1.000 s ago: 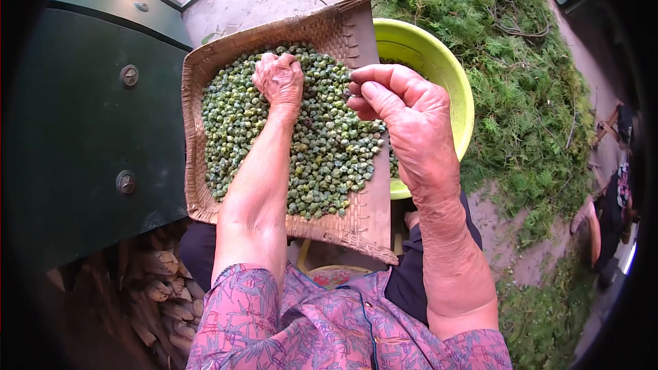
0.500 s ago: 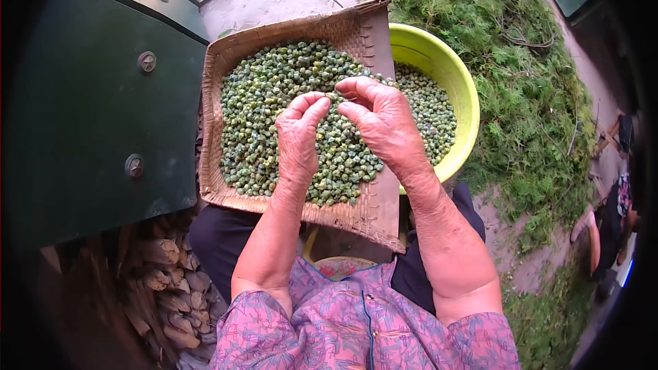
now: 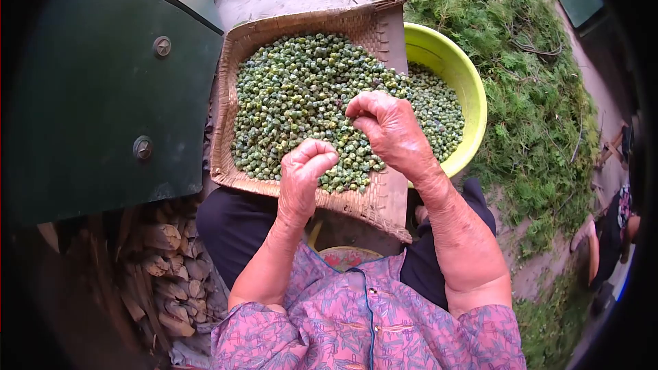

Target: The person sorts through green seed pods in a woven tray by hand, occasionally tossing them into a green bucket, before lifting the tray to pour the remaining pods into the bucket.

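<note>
A woven basket tray [image 3: 223, 130], open along its right side, lies over my lap with a heap of small green cones [image 3: 295, 89] in it. My left hand [image 3: 301, 175] is closed over the near part of the heap, thumb pressed to the curled fingers; whatever lies inside is hidden. Higher and to the right, my right hand [image 3: 394, 130] is pinched over the right part of the heap, fingertips pointing left and down. I cannot make out anything between them. The tray's right edge overlaps a yellow-green basin [image 3: 473, 106], which holds more of these cones [image 3: 435, 106].
Cut green branches [image 3: 541, 116] cover the ground on the right. A dark green metal door [image 3: 116, 96] with round studs stands at the left, above stacked firewood [image 3: 175, 281]. At the far right edge, part of another person [image 3: 610, 240] shows.
My hands have drawn apart from their meeting point over the heap. The left hand has come down toward me, while the right stays higher. The view has shifted slightly.
</note>
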{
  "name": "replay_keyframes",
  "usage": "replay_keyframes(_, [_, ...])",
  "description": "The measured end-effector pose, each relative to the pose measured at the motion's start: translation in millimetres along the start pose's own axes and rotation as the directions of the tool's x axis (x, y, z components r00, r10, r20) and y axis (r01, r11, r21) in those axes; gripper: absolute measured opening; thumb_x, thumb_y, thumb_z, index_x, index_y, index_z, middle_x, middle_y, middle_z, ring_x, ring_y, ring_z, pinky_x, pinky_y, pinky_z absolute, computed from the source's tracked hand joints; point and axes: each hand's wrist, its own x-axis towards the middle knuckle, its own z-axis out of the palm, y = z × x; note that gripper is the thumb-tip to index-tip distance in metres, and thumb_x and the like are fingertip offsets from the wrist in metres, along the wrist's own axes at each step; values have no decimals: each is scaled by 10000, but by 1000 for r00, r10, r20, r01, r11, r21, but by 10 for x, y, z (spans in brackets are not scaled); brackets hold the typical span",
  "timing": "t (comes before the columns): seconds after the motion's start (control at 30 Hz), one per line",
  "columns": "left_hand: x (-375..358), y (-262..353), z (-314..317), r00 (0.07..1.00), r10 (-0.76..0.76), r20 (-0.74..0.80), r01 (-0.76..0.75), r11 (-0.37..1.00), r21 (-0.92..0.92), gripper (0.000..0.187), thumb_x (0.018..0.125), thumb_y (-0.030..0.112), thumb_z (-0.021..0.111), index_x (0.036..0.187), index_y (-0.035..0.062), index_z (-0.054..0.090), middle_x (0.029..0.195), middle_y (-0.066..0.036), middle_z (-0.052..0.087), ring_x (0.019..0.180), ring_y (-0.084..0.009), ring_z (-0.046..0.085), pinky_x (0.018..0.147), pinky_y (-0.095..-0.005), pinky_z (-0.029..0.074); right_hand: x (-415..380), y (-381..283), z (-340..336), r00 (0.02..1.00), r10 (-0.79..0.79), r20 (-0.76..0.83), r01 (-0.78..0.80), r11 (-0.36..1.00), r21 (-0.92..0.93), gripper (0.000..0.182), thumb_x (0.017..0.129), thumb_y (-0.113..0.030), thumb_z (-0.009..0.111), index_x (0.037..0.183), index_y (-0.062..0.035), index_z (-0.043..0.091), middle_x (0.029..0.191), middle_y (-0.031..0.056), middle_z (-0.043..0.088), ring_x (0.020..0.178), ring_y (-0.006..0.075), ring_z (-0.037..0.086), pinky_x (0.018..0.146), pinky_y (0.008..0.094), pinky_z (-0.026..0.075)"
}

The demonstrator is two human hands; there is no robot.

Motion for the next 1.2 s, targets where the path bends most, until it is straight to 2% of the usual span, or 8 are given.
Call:
replay_keyframes(0.13, [-414, -226, -142, 952, -43, 302, -33, 970, 243, 51, 769, 54, 682, 791, 23, 647, 712, 24, 559, 668, -53, 489, 597, -203, 396, 3, -30, -77, 999, 40, 33, -40, 999, 5, 235, 708, 26, 562, 915, -24, 661, 860, 157, 659, 812, 289, 648, 772, 345, 508])
replay_keyframes(0.27, [-733, -259, -201, 858, -218, 464, -118, 796, 593, 129, 748, 188, 684, 810, 76, 677, 764, -82, 633, 758, -253, 622, 684, -354, 482, 55, -25, -132, 991, 96, -91, -84, 988, 129, 216, 753, -11, 585, 955, -11, 663, 856, 148, 667, 784, 227, 656, 748, 310, 511])
replay_keyframes(0.33, [-762, -264, -191, 828, -218, 517, -147, 805, 575, 104, 742, 122, 692, 825, 60, 679, 756, -90, 630, 707, -245, 624, 652, -328, 490, 92, 9, -213, 976, 168, -136, -136, 967, 216, 193, 785, -29, 603, 965, 3, 664, 835, 99, 674, 727, 122, 619, 683, 259, 489])
replay_keyframes(0.53, [-631, -233, -126, 717, -181, 673, -337, 754, 563, 168, 774, 134, 590, 918, 96, 667, 815, -110, 649, 808, -312, 627, 698, -403, 495, 139, -26, -399, 918, 358, -171, -232, 834, 501, 158, 818, -45, 607, 954, 3, 673, 792, 28, 647, 681, 74, 585, 631, 211, 477])
replay_keyframes(0.63, [-299, -199, -57, 832, 84, 548, -390, 790, 472, 143, 765, 79, 629, 905, 52, 638, 823, -131, 613, 799, -316, 610, 681, -390, 494, 146, -27, -424, 907, 381, -178, -236, 811, 535, 147, 830, -53, 601, 947, -3, 675, 794, 26, 649, 668, 69, 593, 615, 204, 478])
replay_keyframes(0.73, [322, -391, -19, 870, 398, 290, -485, 589, 647, 103, 768, 86, 652, 854, 30, 655, 780, -117, 596, 725, -270, 593, 652, -351, 482, 149, -57, -419, 903, 391, -180, -242, 807, 539, 146, 830, -55, 603, 945, -1, 675, 790, 29, 650, 667, 72, 601, 608, 203, 481])
replay_keyframes(0.8, [838, -475, 100, 880, 470, 66, -344, 537, 770, 94, 787, 123, 645, 833, 44, 667, 778, -113, 586, 733, -276, 585, 673, -374, 474, 144, -48, -428, 896, 404, -183, -250, 802, 543, 144, 830, -56, 605, 943, 0, 674, 787, 31, 651, 667, 74, 606, 605, 203, 483])
replay_keyframes(1.2, [1650, -765, 428, 951, 308, -21, -79, 311, 947, 91, 689, 186, 680, 745, 121, 711, 831, -92, 621, 833, -300, 599, 757, -421, 488, 171, -50, -434, 905, 359, -228, -177, 805, 566, 145, 836, -23, 585, 945, 24, 668, 801, 54, 648, 650, 87, 611, 597, 210, 494])
